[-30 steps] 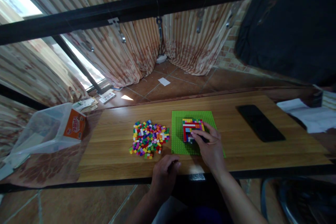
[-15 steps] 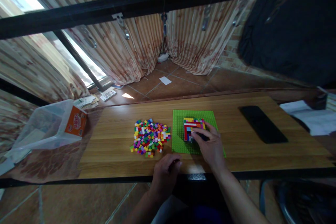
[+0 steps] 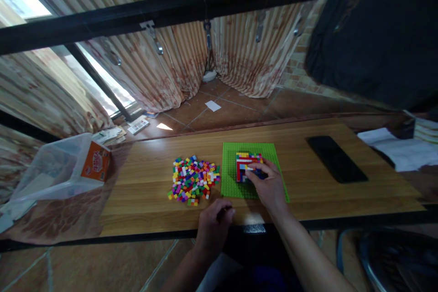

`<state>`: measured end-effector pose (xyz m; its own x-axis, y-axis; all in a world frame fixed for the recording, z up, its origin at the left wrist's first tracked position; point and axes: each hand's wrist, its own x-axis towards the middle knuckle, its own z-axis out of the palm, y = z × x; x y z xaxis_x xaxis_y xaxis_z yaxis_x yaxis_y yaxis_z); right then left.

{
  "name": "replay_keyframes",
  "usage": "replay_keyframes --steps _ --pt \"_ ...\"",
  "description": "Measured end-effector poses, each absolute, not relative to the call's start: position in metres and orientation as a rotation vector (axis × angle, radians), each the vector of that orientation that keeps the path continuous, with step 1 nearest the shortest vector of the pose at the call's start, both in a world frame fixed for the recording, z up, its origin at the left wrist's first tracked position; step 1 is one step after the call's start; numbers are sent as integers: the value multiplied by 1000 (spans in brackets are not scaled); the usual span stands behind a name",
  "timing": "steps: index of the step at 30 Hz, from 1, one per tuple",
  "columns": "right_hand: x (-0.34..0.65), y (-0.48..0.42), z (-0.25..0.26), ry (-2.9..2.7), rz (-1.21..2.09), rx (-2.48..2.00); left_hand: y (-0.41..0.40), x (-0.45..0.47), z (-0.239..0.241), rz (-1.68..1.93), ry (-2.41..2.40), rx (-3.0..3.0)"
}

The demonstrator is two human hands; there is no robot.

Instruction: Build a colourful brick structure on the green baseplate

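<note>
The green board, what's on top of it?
On the green board sits a small block of colourful bricks. The right hand rests on the block's near side and covers that part, so what lies beneath the fingers cannot be seen.

Black phone (image 3: 336, 159), plastic tub (image 3: 51, 169)
</note>
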<state>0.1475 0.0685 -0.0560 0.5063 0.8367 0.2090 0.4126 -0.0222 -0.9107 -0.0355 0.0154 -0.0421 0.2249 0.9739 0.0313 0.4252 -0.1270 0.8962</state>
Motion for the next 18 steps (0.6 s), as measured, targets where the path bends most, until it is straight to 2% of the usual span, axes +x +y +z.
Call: replay_keyframes --steps 18 --pt "164 52 -61 -1098 529 -1458 64 -11 -15 1093 1202 1983"
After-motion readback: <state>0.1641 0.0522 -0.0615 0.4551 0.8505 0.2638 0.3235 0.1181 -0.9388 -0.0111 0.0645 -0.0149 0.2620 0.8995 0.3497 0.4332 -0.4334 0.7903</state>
